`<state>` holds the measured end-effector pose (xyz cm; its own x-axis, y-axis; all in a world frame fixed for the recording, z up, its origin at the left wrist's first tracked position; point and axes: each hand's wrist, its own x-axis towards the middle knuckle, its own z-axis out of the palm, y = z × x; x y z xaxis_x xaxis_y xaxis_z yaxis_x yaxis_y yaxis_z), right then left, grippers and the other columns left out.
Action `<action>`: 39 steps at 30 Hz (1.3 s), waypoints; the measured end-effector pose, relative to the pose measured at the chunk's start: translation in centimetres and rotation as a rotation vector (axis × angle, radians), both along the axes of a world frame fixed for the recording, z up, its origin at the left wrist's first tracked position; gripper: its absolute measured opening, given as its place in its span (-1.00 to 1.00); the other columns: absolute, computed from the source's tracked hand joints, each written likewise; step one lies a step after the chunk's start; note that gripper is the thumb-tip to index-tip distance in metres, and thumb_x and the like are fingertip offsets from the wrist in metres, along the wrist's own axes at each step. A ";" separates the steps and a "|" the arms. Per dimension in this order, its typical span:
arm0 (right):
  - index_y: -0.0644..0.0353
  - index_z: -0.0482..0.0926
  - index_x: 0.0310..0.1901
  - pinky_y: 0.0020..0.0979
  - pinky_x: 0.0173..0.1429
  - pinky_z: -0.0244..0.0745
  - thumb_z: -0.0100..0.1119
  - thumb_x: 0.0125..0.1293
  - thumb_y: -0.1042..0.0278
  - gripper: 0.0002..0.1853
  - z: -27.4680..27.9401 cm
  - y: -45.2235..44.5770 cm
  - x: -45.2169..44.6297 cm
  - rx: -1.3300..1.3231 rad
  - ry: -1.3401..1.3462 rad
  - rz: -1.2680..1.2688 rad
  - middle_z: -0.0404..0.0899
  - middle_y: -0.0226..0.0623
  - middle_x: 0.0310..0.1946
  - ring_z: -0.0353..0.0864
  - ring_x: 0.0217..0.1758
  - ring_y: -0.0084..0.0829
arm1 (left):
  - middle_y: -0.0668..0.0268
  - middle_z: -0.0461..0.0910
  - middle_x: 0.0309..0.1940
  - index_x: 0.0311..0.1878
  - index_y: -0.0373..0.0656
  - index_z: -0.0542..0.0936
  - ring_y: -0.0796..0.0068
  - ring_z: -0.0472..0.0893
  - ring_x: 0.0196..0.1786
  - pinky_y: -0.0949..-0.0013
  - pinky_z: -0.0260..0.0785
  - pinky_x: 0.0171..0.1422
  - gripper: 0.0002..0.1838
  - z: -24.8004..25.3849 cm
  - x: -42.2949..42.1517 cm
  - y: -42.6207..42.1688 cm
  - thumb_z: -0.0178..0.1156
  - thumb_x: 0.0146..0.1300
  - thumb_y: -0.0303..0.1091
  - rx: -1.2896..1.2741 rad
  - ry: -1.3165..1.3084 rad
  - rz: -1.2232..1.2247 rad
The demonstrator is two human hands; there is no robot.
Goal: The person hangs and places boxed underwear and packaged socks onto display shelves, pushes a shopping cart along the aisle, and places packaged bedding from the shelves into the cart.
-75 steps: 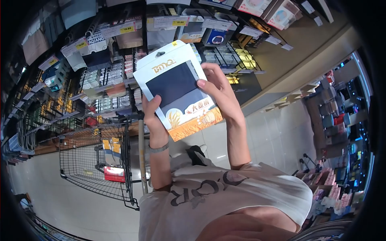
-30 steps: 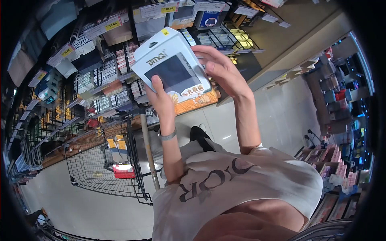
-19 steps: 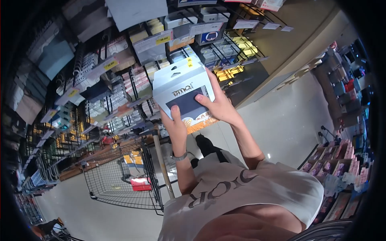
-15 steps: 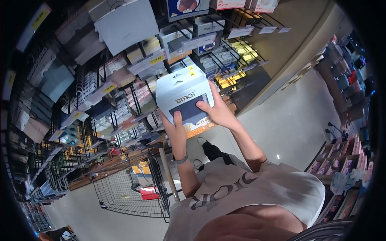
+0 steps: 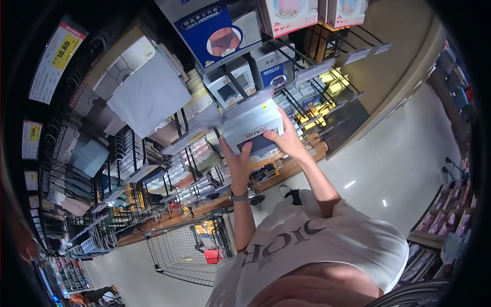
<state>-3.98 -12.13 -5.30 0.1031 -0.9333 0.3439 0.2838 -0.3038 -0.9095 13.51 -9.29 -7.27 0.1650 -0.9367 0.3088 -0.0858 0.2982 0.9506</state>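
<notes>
A white box with a dark window and an orange lower edge (image 5: 253,127) is held between both hands in front of the shelf hooks. My left hand (image 5: 238,162) grips its left side, thumb on the front face and a grey band at the wrist. My right hand (image 5: 287,138) holds the right side, its thumb also on the front. The fingers behind the box are hidden. Just beyond its top edge, similar white boxes (image 5: 231,84) hang on metal hooks. A blue underwear box (image 5: 207,33) hangs above them.
A wire shopping cart (image 5: 179,258) with a red item (image 5: 212,256) and orange-topped packs stands below left. Racks with price tags (image 5: 56,61) fill the left. A pink-packed display (image 5: 445,215) stands at the right. Part of another person shows at lower left.
The view has shifted up towards the racks, and the box is now closer to the hooks. Earlier my right hand's fingers were looser at the box edge; now both hands grip it, tilted.
</notes>
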 end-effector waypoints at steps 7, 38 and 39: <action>0.27 0.07 0.57 -0.31 0.55 0.15 0.56 0.04 0.46 0.09 3.2 -0.1 -1.9 -0.063 0.043 0.020 0.29 -0.19 0.44 0.26 0.51 -0.36 | 0.17 0.40 0.20 0.36 -0.33 0.28 0.29 0.42 0.24 0.23 0.27 0.35 -0.18 -1.0 0.4 -1.0 0.44 0.25 -0.03 -0.091 -0.128 0.045; 0.14 0.60 0.18 -0.14 0.49 0.27 0.52 0.06 0.43 -0.42 8.3 -3.9 -3.2 -0.491 0.418 -0.134 0.16 -0.18 0.47 0.14 0.58 -0.09 | 0.20 0.38 0.18 0.43 -0.29 0.25 0.34 0.38 0.27 0.29 0.21 0.41 -0.22 -0.5 -1.3 -2.9 0.42 0.25 -0.30 -0.075 -0.018 0.187; 0.14 0.59 0.19 -0.15 0.47 0.29 0.53 0.06 0.43 -0.41 8.3 -4.0 -3.2 -0.455 0.417 -0.118 0.18 -0.17 0.45 0.18 0.56 -0.09 | 0.20 0.38 0.19 0.43 -0.29 0.25 0.34 0.39 0.26 0.29 0.21 0.41 -0.22 -0.8 -1.1 -3.2 0.42 0.25 -0.31 -0.090 -0.035 0.179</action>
